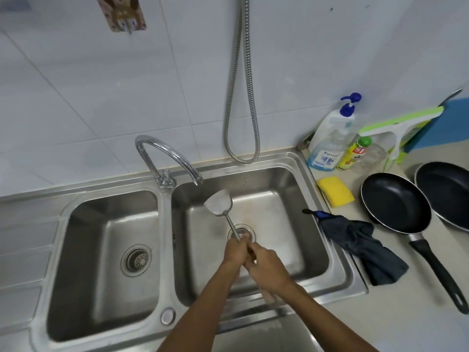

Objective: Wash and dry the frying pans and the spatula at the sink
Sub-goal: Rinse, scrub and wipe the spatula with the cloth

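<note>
A metal spatula (218, 202) with a wooden handle is held over the right sink basin (284, 199), its blade up under the tap spout (196, 177). My left hand (234, 251) grips the shaft where it meets the handle. My right hand (267, 269) is closed around the wooden handle just behind it. Two black frying pans lie on the counter to the right: the nearer pan (396, 201) with its long black handle toward me, the second pan (446, 191) behind it at the frame edge.
A yellow sponge (335, 190) lies by the sink's right rim, and a dark cloth (365, 246) hangs over that rim. Soap bottles (330, 141), a small glass jar and a green squeegee (398, 124) stand at the back right. The left basin (101, 250) holds nothing. A metal hose (242, 97) hangs on the wall.
</note>
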Tool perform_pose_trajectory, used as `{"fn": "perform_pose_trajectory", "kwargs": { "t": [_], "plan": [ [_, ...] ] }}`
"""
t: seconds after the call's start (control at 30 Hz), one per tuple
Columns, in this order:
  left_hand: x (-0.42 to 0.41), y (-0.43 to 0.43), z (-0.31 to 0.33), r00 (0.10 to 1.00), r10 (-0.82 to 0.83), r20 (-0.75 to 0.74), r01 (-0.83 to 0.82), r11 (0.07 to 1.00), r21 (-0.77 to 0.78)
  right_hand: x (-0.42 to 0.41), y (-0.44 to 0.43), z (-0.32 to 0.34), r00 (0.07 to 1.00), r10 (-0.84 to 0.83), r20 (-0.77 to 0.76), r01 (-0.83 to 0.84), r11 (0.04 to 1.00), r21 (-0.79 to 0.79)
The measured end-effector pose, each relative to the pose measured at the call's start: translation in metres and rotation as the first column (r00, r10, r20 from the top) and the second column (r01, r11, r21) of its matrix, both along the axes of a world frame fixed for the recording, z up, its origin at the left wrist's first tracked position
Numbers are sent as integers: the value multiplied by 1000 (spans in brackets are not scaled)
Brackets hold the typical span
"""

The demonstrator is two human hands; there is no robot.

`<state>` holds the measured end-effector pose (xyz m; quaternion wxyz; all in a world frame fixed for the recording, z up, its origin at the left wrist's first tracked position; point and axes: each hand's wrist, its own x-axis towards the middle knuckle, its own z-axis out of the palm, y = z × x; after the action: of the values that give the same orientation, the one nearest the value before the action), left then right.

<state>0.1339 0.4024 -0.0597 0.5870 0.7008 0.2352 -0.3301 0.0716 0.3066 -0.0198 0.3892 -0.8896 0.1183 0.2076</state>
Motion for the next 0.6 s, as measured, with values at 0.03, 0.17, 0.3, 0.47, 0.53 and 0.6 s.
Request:
{"fn": "perform_pose_trajectory", "kwargs": {
  "t": [0.03, 0.17, 0.3, 0.47, 0.53, 0.6],
  "plan": [
    [2, -4, 2, 1000, 14, -1, -14, 1000, 23, 6, -14, 8, 999, 41, -34, -40, 999, 33],
    [11, -24, 3, 991, 132, -7, -132, 991, -16, 41, -86, 20, 996, 83, -24, -82, 996, 16],
    [13, -34, 2, 976, 218, 16, -218, 975, 45, 82, -173, 0, 940, -54, 337, 217, 857, -468],
    [5, -42, 13, 984, 176, 12, -176, 981, 83, 117, -247, -19, 977, -78, 200, 199, 683, -703],
    [1, -42, 22, 988, 157, 15, -157, 984, 87, 122, -257, -24, 984, -153, 90, 173, 718, -674],
    [-2, -37, 31, 989, 144, -7, -144, 988, 62, 125, -254, -28, 977, -156, 148, 215, 727, -652]
  ]
}}
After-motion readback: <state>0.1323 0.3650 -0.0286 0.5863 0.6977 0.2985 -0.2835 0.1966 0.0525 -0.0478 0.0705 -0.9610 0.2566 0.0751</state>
